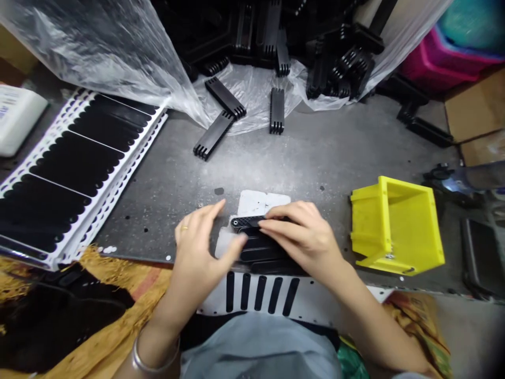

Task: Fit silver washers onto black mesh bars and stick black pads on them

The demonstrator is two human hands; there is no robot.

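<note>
My right hand (310,237) pinches a narrow black plastic bar (248,222) with rounded ends between thumb and fingers, near the table's front edge. At the bar's left end is a small round light spot. My left hand (199,252) is just left of it, thumb and fingers apart, apparently touching nothing; its thumb is slightly blurred. Several similar black pieces (258,248) lie under and in front of the held bar, partly covered by my right hand. White flat pieces (252,200) show behind and beside them on the table.
A white perforated tray (118,181) with rows of black pieces stands left. A yellow bin (369,223) sits right. Black plastic blocks (277,110) lie at the back on clear plastic sheeting (260,116). A white slotted panel (315,302) is below the front edge.
</note>
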